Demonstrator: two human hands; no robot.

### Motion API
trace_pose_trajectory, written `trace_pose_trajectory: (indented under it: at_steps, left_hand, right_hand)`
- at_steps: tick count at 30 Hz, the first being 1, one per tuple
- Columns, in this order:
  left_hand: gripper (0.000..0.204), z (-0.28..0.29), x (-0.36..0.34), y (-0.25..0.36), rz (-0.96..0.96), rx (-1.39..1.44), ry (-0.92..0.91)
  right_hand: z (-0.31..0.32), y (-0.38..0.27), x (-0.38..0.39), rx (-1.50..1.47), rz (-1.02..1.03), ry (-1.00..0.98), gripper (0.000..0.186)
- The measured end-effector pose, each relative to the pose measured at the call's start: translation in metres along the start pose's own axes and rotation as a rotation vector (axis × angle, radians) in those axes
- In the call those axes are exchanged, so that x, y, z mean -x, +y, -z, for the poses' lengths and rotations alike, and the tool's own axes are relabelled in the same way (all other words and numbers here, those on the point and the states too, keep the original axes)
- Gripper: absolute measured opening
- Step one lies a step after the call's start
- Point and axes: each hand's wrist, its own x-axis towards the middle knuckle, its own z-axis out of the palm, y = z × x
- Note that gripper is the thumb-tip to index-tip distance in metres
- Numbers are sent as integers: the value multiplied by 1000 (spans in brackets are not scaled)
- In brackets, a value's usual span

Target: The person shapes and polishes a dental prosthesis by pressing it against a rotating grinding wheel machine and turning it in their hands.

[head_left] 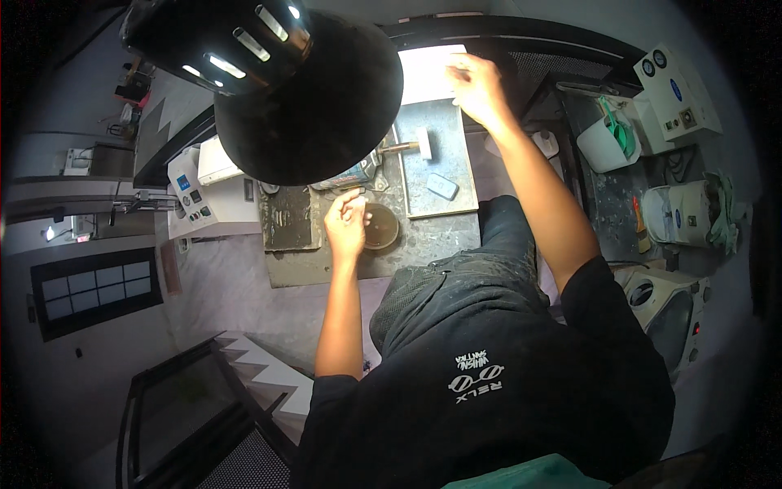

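My left hand (347,226) is palm up with its fingers curled together; a small pale spot shows at the fingertips, too small to name. Just right of it is a round brown bowl or disc (381,227) on the grey worktable (432,244). My right hand (479,88) reaches to the far right of the table, over a brightly lit white sheet or panel (428,75). Its fingers are bent, with thumb and fingers apart, and nothing shows between them. Below that hand lies a shallow grey tray (444,200) holding a small blue block (441,187) and a brush-like tool with a white head (424,143).
A large black lamp shade (314,98) hangs over the table's far left, hiding part of it. A dark square plate (291,218) lies at the left. White machines with dials (195,204) stand beside it; a white tub (607,147) and gauged unit (676,94) stand right.
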Motion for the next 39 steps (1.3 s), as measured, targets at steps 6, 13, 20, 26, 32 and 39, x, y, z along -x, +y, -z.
trace_pose_trajectory:
  at_steps: [6, 13, 20, 26, 32, 39]
  left_hand:
    - [19, 28, 15, -46, 51, -647, 45]
    - [26, 7, 1, -79, 133, -950, -262]
    - [27, -9, -8, -91, 162, -1199, -392]
    - [28, -8, -12, -104, 189, -1170, -377]
    - [20, -1, -10, -120, 76, -1042, -262]
    - [7, 12, -12, -116, 320, -49, -95]
  right_hand:
    - [33, 0, 50, -124, -149, 5, 16]
    - [26, -9, 93, -58, -162, -128, 19]
    - [4, -26, 3, 176, 496, 118, 22]
    - [-16, -8, -23, 580, 238, -328, 22]
    - [-23, -12, -16, 320, 148, -101, 16]
    - [-2, -15, 89, -250, -115, -545, 15]
